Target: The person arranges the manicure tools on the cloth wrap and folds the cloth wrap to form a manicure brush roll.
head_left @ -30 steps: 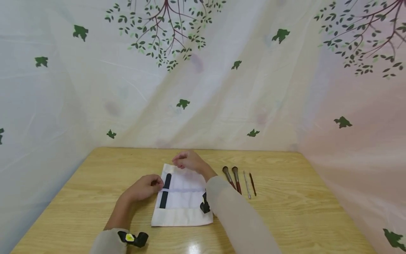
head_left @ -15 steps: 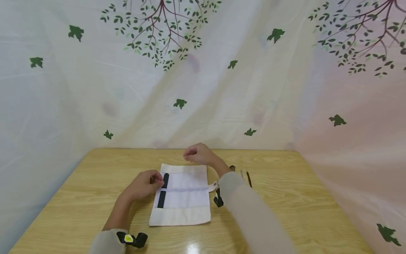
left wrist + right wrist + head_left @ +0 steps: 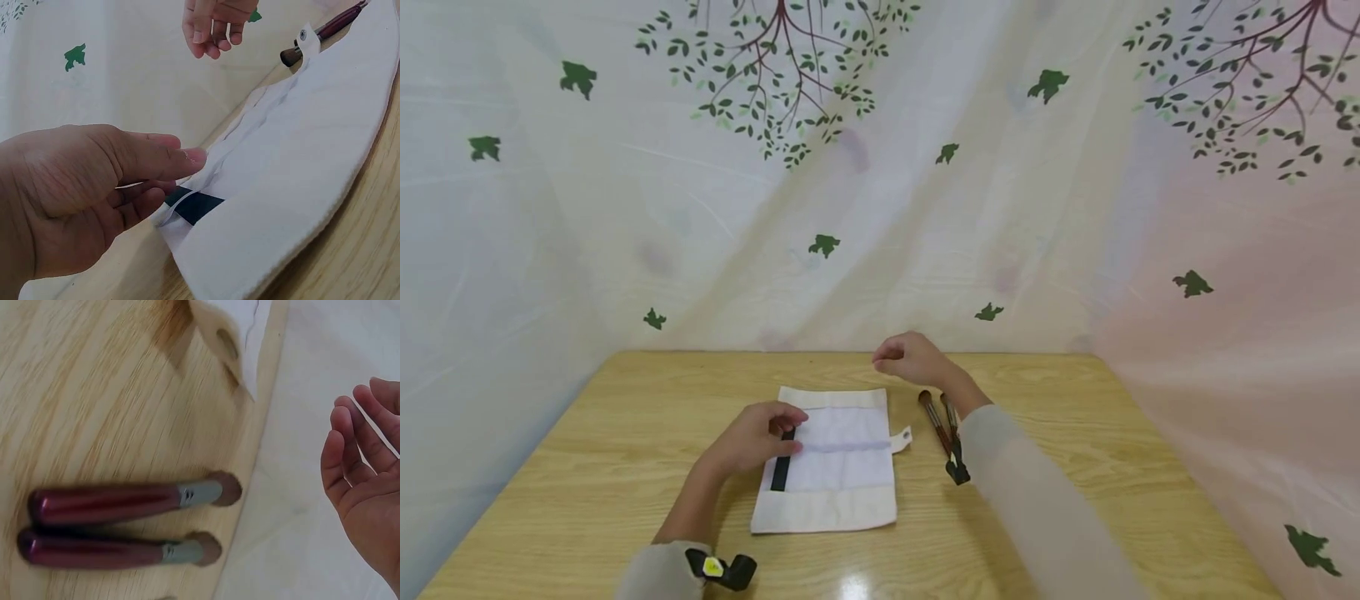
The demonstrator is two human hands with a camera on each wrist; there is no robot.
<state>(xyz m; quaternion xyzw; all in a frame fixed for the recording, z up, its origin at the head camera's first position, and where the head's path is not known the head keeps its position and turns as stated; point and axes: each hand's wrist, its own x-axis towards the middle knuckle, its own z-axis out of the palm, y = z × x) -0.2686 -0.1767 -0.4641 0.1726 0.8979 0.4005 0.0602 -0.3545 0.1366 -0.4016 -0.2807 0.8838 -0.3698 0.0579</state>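
A white cloth pouch (image 3: 842, 508) lies unfolded on the table, with a dark flat item (image 3: 781, 473) tucked under a strap at its left side. My left hand (image 3: 754, 435) is over the pouch's left edge, fingers relaxed, partly covering the dark item (image 3: 199, 205); in the left wrist view nothing is between thumb and fingers. My right hand (image 3: 917, 360), empty and loosely curled, is in the air beyond the pouch's upper right corner. Below it are two brushes with dark red handles (image 3: 106, 504) (image 3: 100, 550), side by side.
The wooden table (image 3: 572, 492) reaches back to a pale curtain (image 3: 737, 250) printed with leaves and branches. A tab with a metal snap (image 3: 901, 439) sticks out from the pouch's right edge. My right sleeve passes over the table's right part.
My right hand has moved right, away from above the pouch, toward the brushes. My left hand has shifted slightly right over the dark item, its fingers spread wider.
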